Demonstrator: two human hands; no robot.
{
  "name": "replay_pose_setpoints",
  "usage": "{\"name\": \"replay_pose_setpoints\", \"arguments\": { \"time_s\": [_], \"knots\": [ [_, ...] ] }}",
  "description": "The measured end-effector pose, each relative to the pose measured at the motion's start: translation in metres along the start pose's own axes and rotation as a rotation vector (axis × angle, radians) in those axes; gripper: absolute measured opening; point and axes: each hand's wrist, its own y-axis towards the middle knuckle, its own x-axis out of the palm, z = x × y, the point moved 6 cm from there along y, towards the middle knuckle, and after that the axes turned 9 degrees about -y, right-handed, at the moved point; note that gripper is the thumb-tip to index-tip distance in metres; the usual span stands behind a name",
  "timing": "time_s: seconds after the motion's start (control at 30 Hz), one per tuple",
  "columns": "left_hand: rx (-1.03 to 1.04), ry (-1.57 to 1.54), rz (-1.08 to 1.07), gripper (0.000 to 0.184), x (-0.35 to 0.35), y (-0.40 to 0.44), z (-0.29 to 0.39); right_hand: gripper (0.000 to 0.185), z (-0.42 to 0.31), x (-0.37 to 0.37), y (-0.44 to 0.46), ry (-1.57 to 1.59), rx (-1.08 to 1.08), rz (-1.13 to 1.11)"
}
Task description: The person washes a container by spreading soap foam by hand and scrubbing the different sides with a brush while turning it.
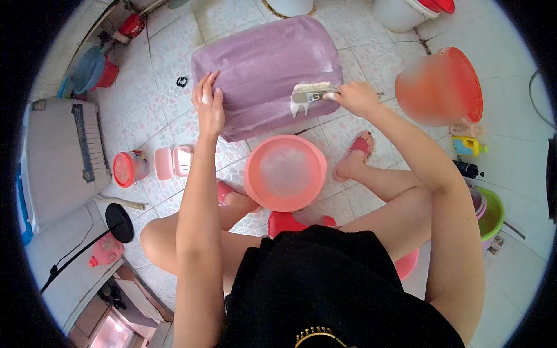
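Observation:
A large purple fabric-covered cushion (267, 58) lies on the tiled floor in front of me. My left hand (210, 104) rests on its near left edge, fingers stretched out and apart on the fabric. In my right hand (357, 97) is the handle of a scrub brush (310, 94), pressed against the right part of the cushion. White foam clings around the bristles and streaks the fabric beside them. Between my feet, just below the cushion, stands a pink basin (253, 181) of cloudy, sudsy water.
An orange-red bucket (429, 95) and a yellow bottle (466, 145) stand on the right. To the left are a small red-lidded bucket (129, 168), an open pink soap box (165, 163) and a white washing machine (61, 156). A white bucket (397, 14) is at the back.

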Motion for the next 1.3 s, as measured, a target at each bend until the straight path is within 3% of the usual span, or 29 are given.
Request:
{"name": "replay_pose_setpoints", "arguments": {
  "time_s": [0.07,0.17,0.37,0.47,0.57,0.7,0.77,1.0,1.3],
  "knots": [
    [0.006,0.000,0.001,0.042,0.001,-0.002,0.001,0.066,-0.010,0.001,0.002,0.026,0.000,-0.049],
    [0.037,0.019,0.011,0.042,-0.001,-0.005,0.000,0.064,-0.053,0.018,0.018,-0.088,-0.186,0.127],
    [0.012,0.027,0.012,0.043,0.002,-0.009,0.007,0.062,-0.094,0.024,0.022,-0.016,-0.195,0.056],
    [0.059,0.039,0.016,0.043,-0.003,-0.004,0.002,0.064,-0.151,0.023,0.035,0.115,-0.213,0.253],
    [0.040,0.040,0.025,0.042,-0.002,-0.002,0.002,0.065,-0.182,0.016,0.044,0.133,-0.205,0.151],
    [0.050,0.074,0.051,0.041,0.000,-0.003,0.003,0.067,-0.161,0.017,0.035,0.135,-0.184,0.154],
    [0.049,0.095,0.058,0.041,0.001,-0.002,0.004,0.067,-0.124,0.008,0.023,0.074,-0.217,0.150],
    [0.050,0.128,0.036,0.041,0.000,0.009,0.003,0.070,0.022,0.014,-0.008,-0.023,-0.023,0.129],
    [0.030,0.121,0.034,0.040,0.003,0.020,-0.006,0.073,-0.020,0.017,-0.001,0.075,0.062,0.042]
  ]
}}
